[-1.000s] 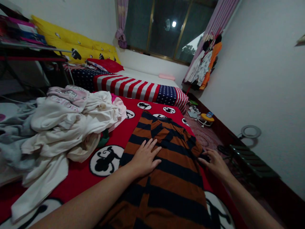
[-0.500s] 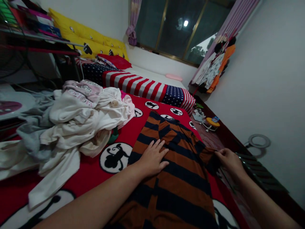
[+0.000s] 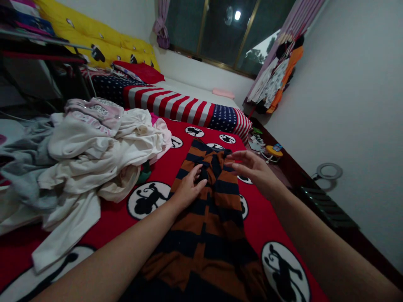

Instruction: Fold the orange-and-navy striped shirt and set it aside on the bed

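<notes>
Item: brown-and-navy striped shirt (image 3: 204, 235), lying folded lengthwise on red monkey-print blanket (image 3: 261, 226), center frame; left hand (image 3: 189, 188) resting on it, grip loose, holding nothing; right hand (image 3: 252, 170) spread open, grip empty, fingertips at shirt's top edge.

From here I can see 2 bare forearms, the left forearm (image 3: 119, 247) and the right forearm (image 3: 315, 239), both smooth and slim, each narrowing to a plain wrist. The left hand (image 3: 189, 188) and the right hand (image 3: 255, 172) are ungloved, and the right has long, slender fingers (image 3: 242, 157). Everything above the forearms is out of view.
</notes>
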`<state>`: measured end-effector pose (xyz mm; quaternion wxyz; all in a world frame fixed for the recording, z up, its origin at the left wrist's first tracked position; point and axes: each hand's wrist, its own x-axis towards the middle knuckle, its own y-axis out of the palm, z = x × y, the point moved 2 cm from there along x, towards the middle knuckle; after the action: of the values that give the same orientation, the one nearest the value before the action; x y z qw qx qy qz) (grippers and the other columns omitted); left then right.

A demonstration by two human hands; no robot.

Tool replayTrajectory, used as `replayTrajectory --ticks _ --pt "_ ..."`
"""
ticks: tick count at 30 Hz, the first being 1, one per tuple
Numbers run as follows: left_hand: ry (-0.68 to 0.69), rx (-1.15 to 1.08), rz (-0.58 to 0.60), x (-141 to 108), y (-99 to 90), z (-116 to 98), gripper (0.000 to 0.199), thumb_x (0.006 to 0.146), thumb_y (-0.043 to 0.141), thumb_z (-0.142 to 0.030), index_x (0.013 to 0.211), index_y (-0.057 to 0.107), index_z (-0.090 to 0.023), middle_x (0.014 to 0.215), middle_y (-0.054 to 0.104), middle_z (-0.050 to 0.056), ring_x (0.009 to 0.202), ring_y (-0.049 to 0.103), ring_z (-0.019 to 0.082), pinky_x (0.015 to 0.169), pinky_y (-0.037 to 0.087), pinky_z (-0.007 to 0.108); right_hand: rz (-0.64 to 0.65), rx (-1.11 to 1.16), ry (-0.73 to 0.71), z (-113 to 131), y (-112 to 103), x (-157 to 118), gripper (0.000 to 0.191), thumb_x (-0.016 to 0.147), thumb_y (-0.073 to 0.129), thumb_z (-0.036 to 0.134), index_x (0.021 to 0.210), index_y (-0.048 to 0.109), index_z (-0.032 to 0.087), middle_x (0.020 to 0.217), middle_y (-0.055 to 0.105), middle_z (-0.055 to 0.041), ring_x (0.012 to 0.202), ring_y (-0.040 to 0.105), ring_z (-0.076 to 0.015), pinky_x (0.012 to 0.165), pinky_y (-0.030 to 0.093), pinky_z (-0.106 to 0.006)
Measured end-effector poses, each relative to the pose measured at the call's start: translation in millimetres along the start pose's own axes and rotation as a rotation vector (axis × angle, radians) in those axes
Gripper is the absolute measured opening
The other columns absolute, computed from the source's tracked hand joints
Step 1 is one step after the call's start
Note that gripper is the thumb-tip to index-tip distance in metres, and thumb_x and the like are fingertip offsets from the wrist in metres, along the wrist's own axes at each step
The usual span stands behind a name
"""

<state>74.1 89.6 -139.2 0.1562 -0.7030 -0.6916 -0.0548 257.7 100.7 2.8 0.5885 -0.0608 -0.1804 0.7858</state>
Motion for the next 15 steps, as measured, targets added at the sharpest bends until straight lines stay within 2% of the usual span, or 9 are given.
replayTrajectory --ticks 4,7,11,15 --pt "0.032 0.039 -0.004 0.9 0.8 0.1 0.06 0.082 0.058 -0.022 0.14 0.042 -0.019 0.132 0.055 0.013 0.12 0.055 0.023 0.103 0.044 0.038 0.077 -0.408 0.102 -27.3 -12.2 -75.8 0.028 0.079 0.063 0.041 0.096 0.058 0.019 0.097 0.066 -0.0068 0.088 0.063 -0.0196 0.072 0.049 -0.029" --pt "0.048 0.121 -0.005 -0.2 0.5 -9.1 0.055 0.081 0.058 -0.019 0.135 0.05 -0.022 0.13 0.058 0.008 0.115 0.058 0.022 0.101 0.045 0.037 0.185 -0.617 0.254 -44.7 -16.8 -132.8 0.028 0.08 0.062 0.043 0.097 0.06 0.021 0.093 0.067 -0.0049 0.083 0.062 -0.0194 0.067 0.046 -0.028" --pt "0.042 0.252 0.019 -1.0 1.4 -20.1 0.042 0.08 0.059 -0.019 0.122 0.063 -0.021 0.126 0.061 0.007 0.115 0.057 0.022 0.103 0.043 0.037 0.25 -0.657 0.398 -53.5 -3.5 -186.0 0.02 0.076 0.065 0.036 0.089 0.06 0.022 0.083 0.066 -0.0015 0.078 0.061 -0.0184 0.066 0.042 -0.026" --pt "0.001 0.347 0.03 0.9 2.8 -22.4 0.035 0.081 0.06 -0.022 0.114 0.068 -0.016 0.128 0.06 0.01 0.118 0.056 0.024 0.105 0.041 0.037 0.261 -0.626 0.423 -58.9 9.8 -207.2 0.011 0.074 0.06 0.024 0.083 0.054 0.022 0.079 0.063 0.0009 0.073 0.057 -0.0155 0.064 0.039 -0.024"
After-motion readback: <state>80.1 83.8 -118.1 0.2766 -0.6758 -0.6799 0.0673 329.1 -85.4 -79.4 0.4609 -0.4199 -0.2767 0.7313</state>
